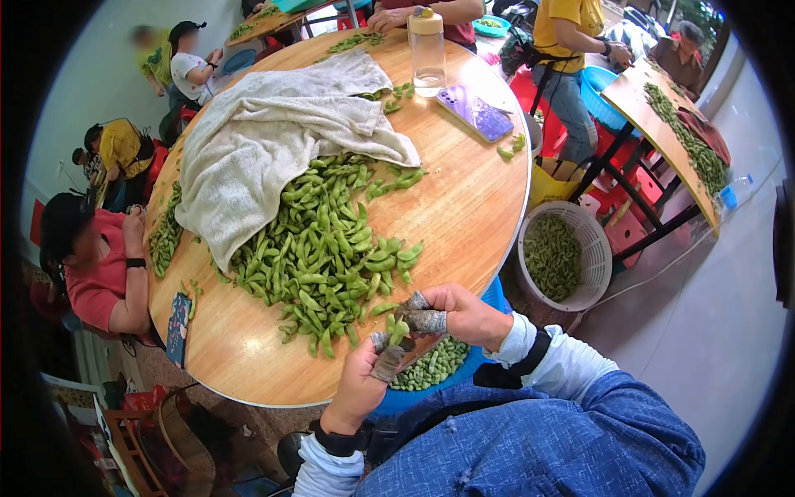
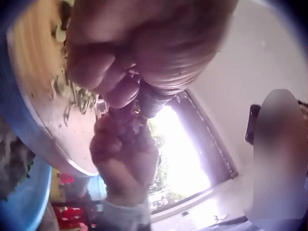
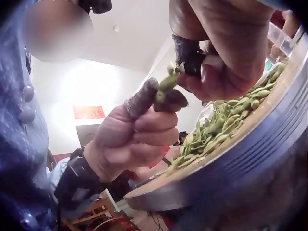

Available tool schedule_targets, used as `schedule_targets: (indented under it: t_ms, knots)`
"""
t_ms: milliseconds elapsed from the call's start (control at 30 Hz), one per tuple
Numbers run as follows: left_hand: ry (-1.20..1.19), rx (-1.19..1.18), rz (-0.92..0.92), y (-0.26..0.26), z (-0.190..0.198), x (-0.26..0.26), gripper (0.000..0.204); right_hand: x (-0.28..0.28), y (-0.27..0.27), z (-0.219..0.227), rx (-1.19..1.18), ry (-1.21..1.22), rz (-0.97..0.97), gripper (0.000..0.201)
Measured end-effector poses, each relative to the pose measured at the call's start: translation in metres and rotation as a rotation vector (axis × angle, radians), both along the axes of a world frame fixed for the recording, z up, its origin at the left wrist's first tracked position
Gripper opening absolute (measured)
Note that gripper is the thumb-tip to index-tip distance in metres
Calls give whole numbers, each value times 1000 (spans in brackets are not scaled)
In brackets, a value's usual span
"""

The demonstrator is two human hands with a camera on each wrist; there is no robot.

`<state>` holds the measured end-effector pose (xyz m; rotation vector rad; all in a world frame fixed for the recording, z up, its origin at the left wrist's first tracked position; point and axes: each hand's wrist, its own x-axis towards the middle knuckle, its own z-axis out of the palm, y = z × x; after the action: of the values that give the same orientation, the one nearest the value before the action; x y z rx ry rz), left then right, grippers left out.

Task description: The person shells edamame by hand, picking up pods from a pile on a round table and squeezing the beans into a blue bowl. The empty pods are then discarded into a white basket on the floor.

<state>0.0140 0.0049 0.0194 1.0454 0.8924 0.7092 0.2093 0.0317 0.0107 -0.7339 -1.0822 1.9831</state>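
A green edamame pod (image 1: pixel 398 330) is between my hands, over the table's near edge. My left hand (image 1: pixel 356 388) pinches it between thumb and a finger, both wrapped in grey tape. The right hand (image 1: pixel 468 316), also taped on thumb and finger, pinches the pod's far end, as the right wrist view shows with the pod (image 3: pixel 167 83) upright. Just beyond the hands lies a heap of edamame pods (image 1: pixel 310 248) on the round wooden table (image 1: pixel 464 199). Below them, shelled beans (image 1: pixel 431 366) fill part of a blue basin (image 1: pixel 483 361).
A grey towel (image 1: pixel 273 124) covers the heap's far part. A bottle (image 1: pixel 427 58) and purple phone (image 1: pixel 474 113) stand and lie at the back right. To the right, a white basket (image 1: pixel 592 253) of pods is on the floor. Other people sit around, one in red (image 1: pixel 103 277) at left.
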Motion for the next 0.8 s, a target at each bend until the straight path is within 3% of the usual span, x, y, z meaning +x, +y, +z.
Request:
schedule_targets:
  t_ms: [167,367,567,733,800]
  knots:
    - [114,218,73,0,-5,6,17,-5,-7,9,-38,-43,-12,24]
    - [429,635,24,3,-12,5,16,-8,-8,8,-79,-97,25,15]
    - [571,781,56,2,-15,4,13,-7,-11,5,-89,-98,28,18]
    - [198,419,145,-3,-10,10,10,-13,-11,8,-86,-3,-44,8]
    - [96,275,160,-5,-11,8,11,-12,-11,3,34,-2,-45,10]
